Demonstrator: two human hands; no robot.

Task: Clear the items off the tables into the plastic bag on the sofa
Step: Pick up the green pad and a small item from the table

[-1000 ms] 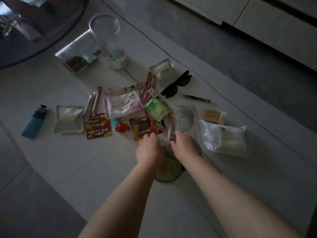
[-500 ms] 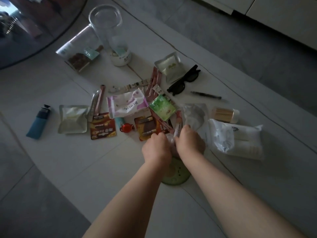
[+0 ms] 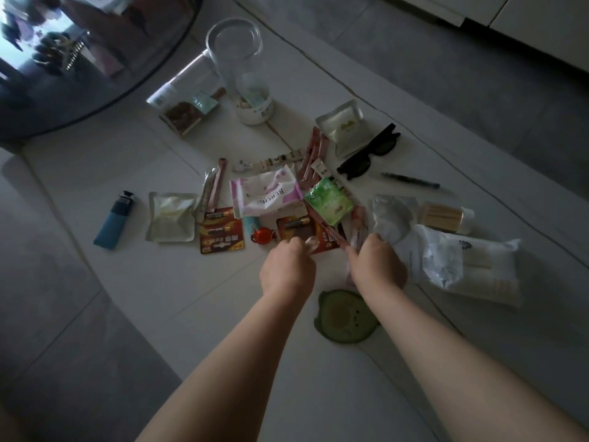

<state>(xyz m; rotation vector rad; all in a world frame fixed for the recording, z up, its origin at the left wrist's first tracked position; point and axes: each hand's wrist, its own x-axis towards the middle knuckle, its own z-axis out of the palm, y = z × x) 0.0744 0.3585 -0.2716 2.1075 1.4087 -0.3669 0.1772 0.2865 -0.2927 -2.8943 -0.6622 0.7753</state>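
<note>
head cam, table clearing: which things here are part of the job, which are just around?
Part of the job (table items to bag):
- blue tube
- battery pack
- sunglasses
- pen
- green sachet
- clear jar
- left hand and right hand, both among the packets

Just around:
- dark round tabletop
- grey floor

The bag and sofa are not in view.

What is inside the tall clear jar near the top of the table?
The clear jar is mostly empty. A few small pale pieces lie at its bottom, behind a white label band. What they are is too blurred to tell.
</note>
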